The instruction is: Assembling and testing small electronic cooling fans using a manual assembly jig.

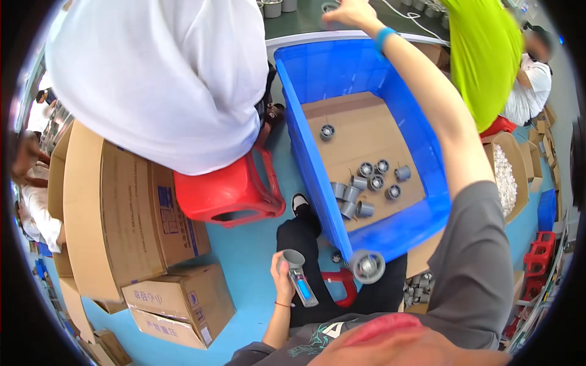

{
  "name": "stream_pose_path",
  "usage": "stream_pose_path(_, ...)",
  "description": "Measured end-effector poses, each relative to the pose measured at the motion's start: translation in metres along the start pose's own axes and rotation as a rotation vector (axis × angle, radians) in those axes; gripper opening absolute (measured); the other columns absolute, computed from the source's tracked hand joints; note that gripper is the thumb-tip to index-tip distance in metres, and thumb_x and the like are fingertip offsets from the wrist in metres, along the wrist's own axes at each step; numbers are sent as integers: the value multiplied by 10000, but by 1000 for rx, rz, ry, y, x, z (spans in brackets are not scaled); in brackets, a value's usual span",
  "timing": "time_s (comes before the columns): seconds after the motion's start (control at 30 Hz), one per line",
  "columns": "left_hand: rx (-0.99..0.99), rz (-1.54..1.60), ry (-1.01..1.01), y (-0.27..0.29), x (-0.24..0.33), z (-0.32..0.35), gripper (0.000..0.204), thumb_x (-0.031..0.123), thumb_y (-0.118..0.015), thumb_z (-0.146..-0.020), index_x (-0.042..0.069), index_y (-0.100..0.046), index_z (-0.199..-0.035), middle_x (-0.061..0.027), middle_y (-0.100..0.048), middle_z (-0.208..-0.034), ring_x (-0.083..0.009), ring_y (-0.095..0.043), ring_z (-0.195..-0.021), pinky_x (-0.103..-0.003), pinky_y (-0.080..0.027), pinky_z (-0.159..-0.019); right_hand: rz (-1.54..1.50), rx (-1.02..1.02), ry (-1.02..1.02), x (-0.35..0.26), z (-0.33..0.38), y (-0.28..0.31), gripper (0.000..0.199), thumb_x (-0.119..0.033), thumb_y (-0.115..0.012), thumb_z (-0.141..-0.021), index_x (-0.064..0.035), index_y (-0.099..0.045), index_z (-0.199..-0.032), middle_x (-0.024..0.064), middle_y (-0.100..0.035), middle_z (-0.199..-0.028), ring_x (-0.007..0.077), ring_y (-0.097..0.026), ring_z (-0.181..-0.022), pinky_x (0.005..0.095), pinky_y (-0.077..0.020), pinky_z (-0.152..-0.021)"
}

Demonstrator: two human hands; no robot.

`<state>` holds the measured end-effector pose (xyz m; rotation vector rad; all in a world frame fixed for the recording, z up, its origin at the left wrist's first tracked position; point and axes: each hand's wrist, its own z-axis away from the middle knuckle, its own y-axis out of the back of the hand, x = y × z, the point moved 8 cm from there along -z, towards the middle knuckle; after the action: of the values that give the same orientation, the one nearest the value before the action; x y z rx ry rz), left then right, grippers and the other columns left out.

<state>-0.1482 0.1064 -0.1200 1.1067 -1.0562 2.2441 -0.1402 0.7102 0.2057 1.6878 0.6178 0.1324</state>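
My left hand (282,285), low in the middle, is closed round a handheld device with a grey round cup-like head and a clear handle (303,289) showing blue inside. My right arm stretches over the big blue bin (314,143) to the dark table at the top. There my right hand (353,13) is blurred, its fingertips beside a small grey round part (329,7); whether it grips the part is unclear. Several grey cylindrical fan housings (364,169) lie on cardboard in the bin. Another round grey fan part (367,266) shows at the bin's near rim above my lap.
A person in white (165,79) sits on a red stool (229,189) at left; another wears bright green (485,55) at right. Cardboard boxes (183,302) stand on the blue floor at left. A carton of white pieces (504,180) is at right. More grey parts (419,287) lie below the bin.
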Motion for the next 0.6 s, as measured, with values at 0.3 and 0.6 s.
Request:
stream_pose_path(0.3, 148, -171, -42, -8, 15, -23, 597, 597, -560, -865, 43, -492, -1078, -72, -566, -741, -132, -564, -532, -243, -444, -437, -330, 483, 146, -38, 65, 5, 401, -377, -688, -801, 3, -682, -928, 196, -681, -773, 322, -678, -713, 390, -523, -632)
stream_pose_path(0.6, 78, -28, -57, -16, 10, -20, 591, 602, -514, -889, 49, -459, -1088, -95, -548, -734, -156, -532, -465, -249, -392, -341, 29, -393, 161, 79, 194, -335, 754, -480, -782, -662, -232, -507, -1319, 175, -673, -1042, 373, -634, -982, 473, -511, -818)
